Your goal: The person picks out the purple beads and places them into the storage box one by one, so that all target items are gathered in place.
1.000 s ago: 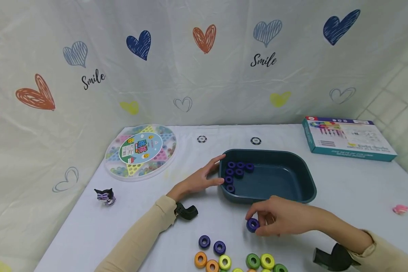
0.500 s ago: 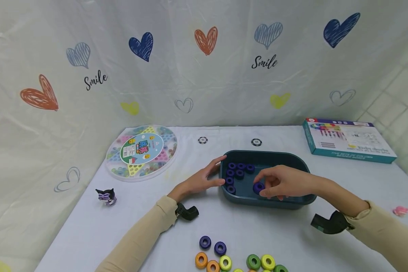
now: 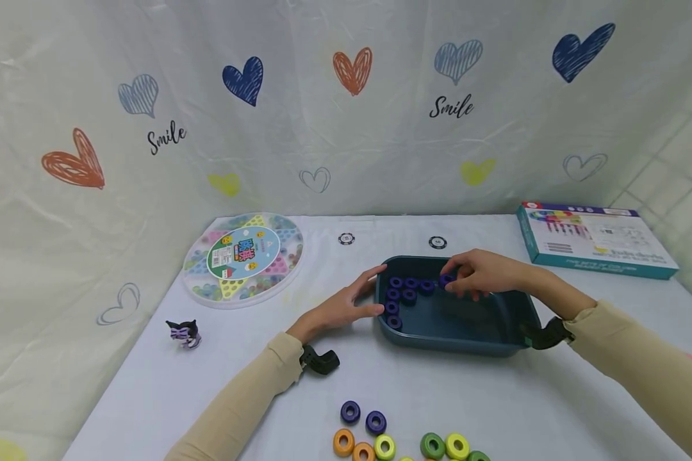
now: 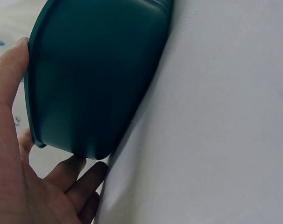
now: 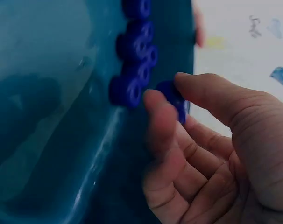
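Note:
My left hand (image 3: 340,307) is at the left end of a dark teal plastic basin (image 3: 450,344), fingers spread, thumb and a fingertip touching its rim. In the left wrist view the thumb lies along the rim, and the other fingers are by the outer wall close to the tabletop. My right hand (image 3: 484,274) is over the basin's far side and pinches a purple ring (image 5: 167,89) between thumb and fingers. It is just right of a row of several purple rings (image 3: 411,283) along the basin's far and left walls.
On the near tabletop are two purple rings (image 3: 350,412), with orange (image 3: 343,442), yellow and green rings (image 3: 432,445) in front. A Chinese checkers board (image 3: 242,259) lies back left, a small figurine (image 3: 184,334) at left, a flat box (image 3: 596,240) back right.
My right hand has carried the purple ring from above the near tabletop into the basin and on to its far side. The left hand has stayed at the basin's left end.

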Motion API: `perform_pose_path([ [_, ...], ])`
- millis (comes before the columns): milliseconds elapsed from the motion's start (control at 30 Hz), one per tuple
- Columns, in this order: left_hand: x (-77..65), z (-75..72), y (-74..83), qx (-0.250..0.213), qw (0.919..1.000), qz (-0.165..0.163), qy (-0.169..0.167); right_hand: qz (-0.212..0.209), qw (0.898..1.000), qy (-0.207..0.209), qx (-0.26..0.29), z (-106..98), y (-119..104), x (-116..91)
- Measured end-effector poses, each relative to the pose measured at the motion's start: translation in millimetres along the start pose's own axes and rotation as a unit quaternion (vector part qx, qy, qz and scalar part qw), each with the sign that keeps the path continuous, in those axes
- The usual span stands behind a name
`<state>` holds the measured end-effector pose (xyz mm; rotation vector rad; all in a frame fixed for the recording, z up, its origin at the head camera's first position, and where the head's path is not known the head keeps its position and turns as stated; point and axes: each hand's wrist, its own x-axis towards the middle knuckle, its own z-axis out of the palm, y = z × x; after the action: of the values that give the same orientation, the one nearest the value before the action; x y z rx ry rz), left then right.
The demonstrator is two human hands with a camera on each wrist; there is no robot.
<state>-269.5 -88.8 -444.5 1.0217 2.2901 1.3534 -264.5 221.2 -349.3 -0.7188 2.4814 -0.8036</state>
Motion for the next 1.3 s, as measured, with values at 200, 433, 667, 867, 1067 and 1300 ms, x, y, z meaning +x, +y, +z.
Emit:
perform_pose_path([
  [200,0.4,1.0,-1.4,0.003,1.0000,0.003,0.001,0.036,0.999,-0.008,-0.022,-2.7,8.4,9.6],
  [433,-0.1,-0.2,0.4,-0.001,1.0000,-0.001,-0.003,0.063,0.997,-0.036,-0.011,0.2,8.6,21.7],
  [667,-7.6,-5.2,23.8,-0.016,0.9997,0.007,-0.016,0.074,0.996,-0.040,-0.038,6.8,7.5,27.0],
  [867,-3.2,-3.2,11.9,-0.002,1.0000,0.002,-0.007,0.079,0.995,-0.034,-0.057,7.8,5.4,27.6],
  [1067,-0.4,-0.6,-0.3,0.000,1.0000,0.001,-0.003,0.073,0.995,-0.026,-0.064,8.1,4.8,26.5],
  [1300,0.0,-0.7,-0.4,-0.002,1.0000,0.002,-0.003,0.048,0.996,-0.004,-0.070,3.5,0.7,20.9],
])
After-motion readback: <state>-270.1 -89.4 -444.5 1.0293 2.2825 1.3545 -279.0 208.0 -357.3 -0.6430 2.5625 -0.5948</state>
